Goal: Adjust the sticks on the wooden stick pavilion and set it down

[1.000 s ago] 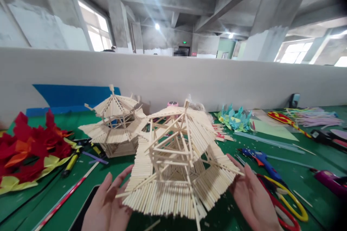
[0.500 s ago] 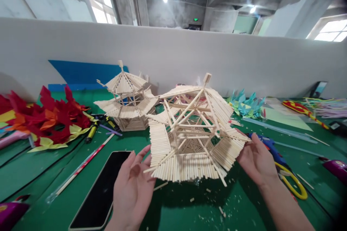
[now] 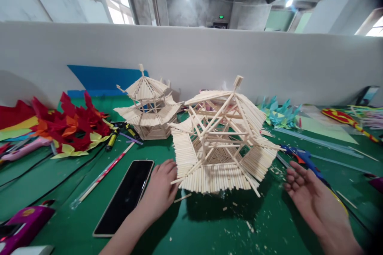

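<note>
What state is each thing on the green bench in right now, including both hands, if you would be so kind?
Near stick pavilion: upright on the mat, roof partly unclad.
Far stick pavilion: upright, untouched.
Left hand: fingers curled, at the near pavilion's lower edge.
Right hand: open, apart from the pavilion.
Phone: flat, screen dark.
Blue glue gun: lying on its side.

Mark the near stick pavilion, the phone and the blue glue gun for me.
near stick pavilion [image 3: 221,143]: head view, on its open stick frame.
phone [image 3: 125,197]: head view, middle of the dark screen.
blue glue gun [image 3: 302,156]: head view, on its blue body.
</note>
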{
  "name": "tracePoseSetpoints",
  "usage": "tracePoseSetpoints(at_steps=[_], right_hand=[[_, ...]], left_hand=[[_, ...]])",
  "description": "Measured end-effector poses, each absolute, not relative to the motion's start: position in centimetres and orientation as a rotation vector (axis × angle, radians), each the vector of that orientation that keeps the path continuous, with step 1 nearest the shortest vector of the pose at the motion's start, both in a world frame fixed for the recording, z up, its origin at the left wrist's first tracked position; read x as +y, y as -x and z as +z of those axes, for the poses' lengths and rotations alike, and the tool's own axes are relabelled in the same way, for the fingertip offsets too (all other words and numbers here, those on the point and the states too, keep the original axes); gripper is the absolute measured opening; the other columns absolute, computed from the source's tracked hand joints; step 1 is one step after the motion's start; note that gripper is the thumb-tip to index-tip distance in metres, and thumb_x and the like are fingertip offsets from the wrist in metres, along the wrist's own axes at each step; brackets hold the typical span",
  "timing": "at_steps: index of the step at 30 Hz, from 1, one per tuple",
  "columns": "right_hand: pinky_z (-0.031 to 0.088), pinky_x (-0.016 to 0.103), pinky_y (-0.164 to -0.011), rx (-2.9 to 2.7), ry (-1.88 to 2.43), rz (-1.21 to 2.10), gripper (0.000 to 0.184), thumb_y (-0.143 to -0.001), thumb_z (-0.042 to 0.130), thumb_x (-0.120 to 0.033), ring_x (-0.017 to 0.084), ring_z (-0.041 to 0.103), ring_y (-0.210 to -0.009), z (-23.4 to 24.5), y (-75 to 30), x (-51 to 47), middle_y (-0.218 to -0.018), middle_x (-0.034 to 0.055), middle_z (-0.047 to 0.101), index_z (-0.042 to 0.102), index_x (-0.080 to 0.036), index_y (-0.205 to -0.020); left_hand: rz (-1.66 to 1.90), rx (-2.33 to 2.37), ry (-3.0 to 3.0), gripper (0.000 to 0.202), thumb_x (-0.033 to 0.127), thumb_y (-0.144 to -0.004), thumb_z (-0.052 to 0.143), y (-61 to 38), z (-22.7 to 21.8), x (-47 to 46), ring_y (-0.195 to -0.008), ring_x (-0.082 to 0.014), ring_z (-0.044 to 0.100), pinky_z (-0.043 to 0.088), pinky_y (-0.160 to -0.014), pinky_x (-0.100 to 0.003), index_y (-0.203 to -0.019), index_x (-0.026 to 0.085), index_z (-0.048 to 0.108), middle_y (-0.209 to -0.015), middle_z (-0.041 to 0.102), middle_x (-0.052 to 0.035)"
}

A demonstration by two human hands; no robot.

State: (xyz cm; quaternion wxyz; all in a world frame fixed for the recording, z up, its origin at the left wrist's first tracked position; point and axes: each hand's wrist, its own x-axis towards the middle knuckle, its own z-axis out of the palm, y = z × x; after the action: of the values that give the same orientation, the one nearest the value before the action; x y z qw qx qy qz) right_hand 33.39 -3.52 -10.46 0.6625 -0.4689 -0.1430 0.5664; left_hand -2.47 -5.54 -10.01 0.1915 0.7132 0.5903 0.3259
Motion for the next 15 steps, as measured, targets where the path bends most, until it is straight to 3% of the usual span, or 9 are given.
tracePoseSetpoints(at_steps=[7,11,15], right_hand=[[0.048,0.012,-0.061,-0.732,1.219,1.107,0.03,-0.074,0.063,-0.037,0.009,0.056,-0.07,-10.1,-31.0,-7.6,-0.076,-0.0002,0.063,0.062,-0.02,-0.098],[0.048,0.016,-0.063,-1.248,1.369,1.067,0.024,-0.079,0.057,-0.038,0.013,0.059,-0.071,-10.3,-27.2,-9.3,-0.075,0.0011,0.065,0.06,-0.021,-0.095],[0.049,0.021,-0.063,-1.752,1.187,1.138,0.019,-0.082,0.049,-0.027,0.014,0.061,-0.069,-10.5,-22.1,-10.2,-0.078,0.0043,0.066,0.057,-0.019,-0.097]], left_hand=[[0.526,1.547,-2.28,0.022,0.018,-0.075,0.05,1.5,-11.7,-5.5,-0.096,-0.0303,0.054,0.039,-0.083,-0.046,-0.091,0.022,0.065,-0.104,0.064,-0.0108],[0.512,1.534,-2.266,0.022,0.016,-0.077,0.048,2.0,-11.8,-5.9,-0.087,-0.0263,0.058,0.043,-0.078,-0.039,-0.087,0.023,0.065,-0.095,0.067,-0.0086],[0.539,1.531,-2.241,0.024,0.016,-0.077,0.048,2.2,-11.2,-6.1,-0.093,-0.0241,0.058,0.044,-0.081,-0.033,-0.09,0.026,0.066,-0.102,0.065,-0.0075]])
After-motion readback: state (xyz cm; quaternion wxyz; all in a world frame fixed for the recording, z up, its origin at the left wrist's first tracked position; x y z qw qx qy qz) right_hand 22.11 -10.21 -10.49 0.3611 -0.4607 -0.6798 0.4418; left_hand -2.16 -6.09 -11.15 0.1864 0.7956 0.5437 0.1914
